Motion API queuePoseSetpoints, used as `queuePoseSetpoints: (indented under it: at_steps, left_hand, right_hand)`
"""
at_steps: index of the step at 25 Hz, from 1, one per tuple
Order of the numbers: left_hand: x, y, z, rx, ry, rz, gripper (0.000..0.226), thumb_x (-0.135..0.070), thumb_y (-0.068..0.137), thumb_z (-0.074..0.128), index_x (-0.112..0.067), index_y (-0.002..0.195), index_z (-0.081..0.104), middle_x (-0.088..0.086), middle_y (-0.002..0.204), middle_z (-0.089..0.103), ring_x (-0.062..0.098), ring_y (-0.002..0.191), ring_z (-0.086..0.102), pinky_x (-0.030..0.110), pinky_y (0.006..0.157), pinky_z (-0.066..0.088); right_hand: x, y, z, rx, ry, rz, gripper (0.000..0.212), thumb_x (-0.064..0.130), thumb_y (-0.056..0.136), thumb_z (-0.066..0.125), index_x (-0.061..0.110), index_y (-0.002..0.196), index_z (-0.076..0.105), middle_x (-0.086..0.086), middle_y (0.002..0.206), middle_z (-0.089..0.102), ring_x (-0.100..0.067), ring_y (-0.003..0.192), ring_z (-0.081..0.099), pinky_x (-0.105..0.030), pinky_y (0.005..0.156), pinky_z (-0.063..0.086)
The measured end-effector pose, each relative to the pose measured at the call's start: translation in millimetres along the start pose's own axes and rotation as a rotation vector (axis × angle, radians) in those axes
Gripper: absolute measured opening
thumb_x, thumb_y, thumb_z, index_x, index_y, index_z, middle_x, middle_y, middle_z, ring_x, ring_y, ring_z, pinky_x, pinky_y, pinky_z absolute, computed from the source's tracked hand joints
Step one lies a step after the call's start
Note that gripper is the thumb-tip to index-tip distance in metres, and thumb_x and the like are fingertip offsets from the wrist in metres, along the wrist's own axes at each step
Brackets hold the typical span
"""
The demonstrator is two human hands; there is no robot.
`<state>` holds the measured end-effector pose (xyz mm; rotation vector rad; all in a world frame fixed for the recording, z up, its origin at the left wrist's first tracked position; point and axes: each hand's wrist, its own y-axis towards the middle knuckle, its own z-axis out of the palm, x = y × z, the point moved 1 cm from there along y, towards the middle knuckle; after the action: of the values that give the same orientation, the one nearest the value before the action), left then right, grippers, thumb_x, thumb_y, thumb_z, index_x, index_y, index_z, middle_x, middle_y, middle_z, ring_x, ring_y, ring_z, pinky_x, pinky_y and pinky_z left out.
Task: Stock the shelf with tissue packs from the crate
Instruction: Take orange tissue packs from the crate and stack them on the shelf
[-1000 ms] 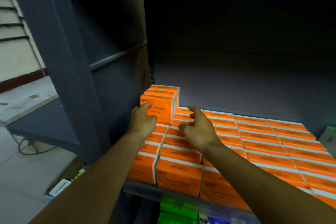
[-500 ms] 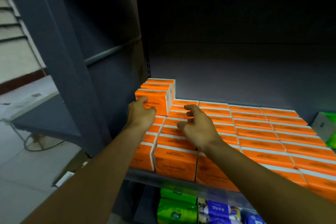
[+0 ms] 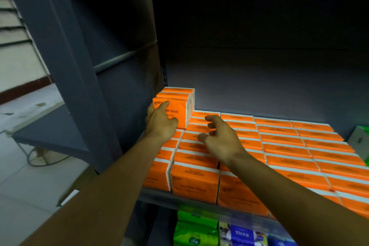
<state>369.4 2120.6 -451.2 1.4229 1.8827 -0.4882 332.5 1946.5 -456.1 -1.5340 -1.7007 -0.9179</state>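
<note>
The front orange tissue pack [image 3: 177, 113] sits in the shelf's [image 3: 201, 204] back-left corner, up on the bottom layer of packs [image 3: 279, 142], with two more right behind it. Its printed face points at the camera, long axis left-right. The left hand [image 3: 159, 121] presses flat on that face. The right hand [image 3: 221, 139] hovers alongside, loosely curled, holding nothing.
</note>
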Motion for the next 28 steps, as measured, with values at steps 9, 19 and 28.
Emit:
queuePoseSetpoints:
  at_steps: [9,19,28]
  left_hand:
    - [3,-10,-4,-0.074,-0.040,0.026,0.059,-0.017,0.096,0.059,-0.024,0.150,0.036,0.005,0.153,0.029,0.028,0.136,0.040,0.044,0.110,0.038]
    - [-14,-37,-20,-0.023,-0.026,0.006,0.060,-0.021,0.095,0.061,-0.025,0.150,0.036,0.004,0.156,0.028,0.030,0.137,0.040,0.046,0.108,0.040]
    - [-21,-79,-19,0.015,-0.050,0.092,0.057,-0.021,0.094,0.063,-0.022,0.147,0.042,0.005,0.151,0.040,0.028,0.135,0.044,0.043,0.109,0.039]
  right_hand:
    - [3,3,11,0.008,-0.017,-0.023,0.059,0.026,0.091,0.066,0.027,0.144,0.041,-0.001,0.142,0.049,-0.022,0.126,0.051,-0.042,0.103,0.049]
    - [18,-33,-22,-0.055,-0.041,-0.076,0.060,0.025,0.090,0.068,0.027,0.144,0.041,0.000,0.145,0.048,-0.022,0.131,0.048,-0.040,0.104,0.048]
    - [10,-61,-39,-0.103,-0.050,-0.102,0.058,0.024,0.088,0.069,0.025,0.141,0.045,-0.002,0.140,0.052,-0.021,0.127,0.051,-0.039,0.103,0.048]
